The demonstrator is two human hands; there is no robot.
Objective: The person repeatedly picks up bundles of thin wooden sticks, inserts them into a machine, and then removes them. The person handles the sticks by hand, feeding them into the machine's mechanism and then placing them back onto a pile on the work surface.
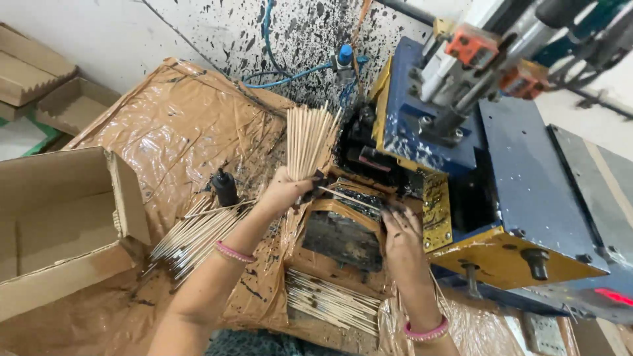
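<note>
While the left hand (285, 191) grips a fanned bundle of sticks (310, 140), the ink-stained right hand (400, 232) rests open-fingered at the machine's feed tray (356, 198), seemingly mid-feeding, calling for single sticks.

Work surface covered in crinkled brown plastic sheet (178, 125), ink-spattered; loose thin sticks (194, 234) lie left of the left hand, another stick pile (330, 303) between the forearms, cardboard box (62, 224) far left

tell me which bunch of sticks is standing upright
The bunch of sticks gripped in the left hand stands upright, fanned out; the other two piles lie flat on the brown plastic sheet.
</note>
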